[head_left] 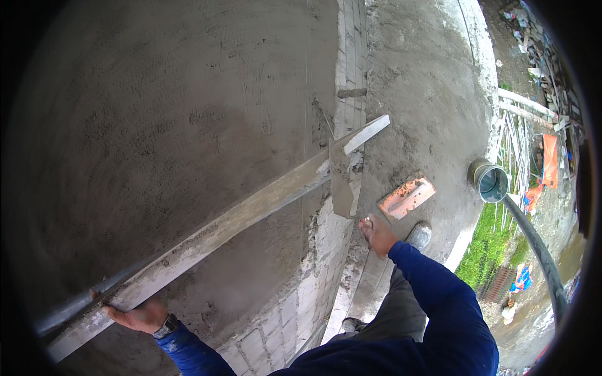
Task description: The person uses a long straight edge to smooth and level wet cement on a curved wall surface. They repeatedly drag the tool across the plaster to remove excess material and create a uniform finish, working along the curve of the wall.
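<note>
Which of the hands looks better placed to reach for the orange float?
Probably the right hand: it is close to the orange float, though whether it already holds something is hard to tell. The left hand is farther off, at the picture's lower left, gripping the long straightedge.

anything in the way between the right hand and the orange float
Nothing visible: the orange float lies on the grey ledge, just up and right of the right hand in this view, with no object between them.
</note>
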